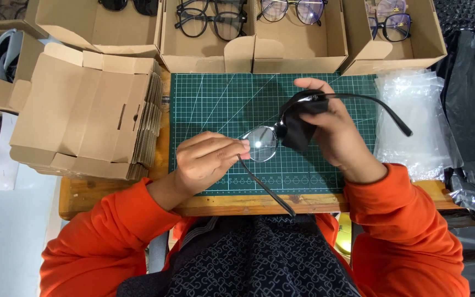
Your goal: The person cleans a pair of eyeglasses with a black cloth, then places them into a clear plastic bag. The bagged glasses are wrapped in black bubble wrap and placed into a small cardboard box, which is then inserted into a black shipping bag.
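Mid-frame, left hand pinches the black-framed glasses at the hinge; right hand clenches a black cloth over one lens, mid-wipe; the bare lens looks due next.

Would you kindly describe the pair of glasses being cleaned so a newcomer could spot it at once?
Find the green cutting mat at the table's centre. Above it, the left hand pinches black-framed glasses while the right hand presses a black cloth over one lens. Unlike the boxed pairs behind, these are held, temples open.

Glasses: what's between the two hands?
In the head view, the exposed lens of the black-framed glasses spans the gap between the left hand and the right hand, which presses a black cloth on the other lens.
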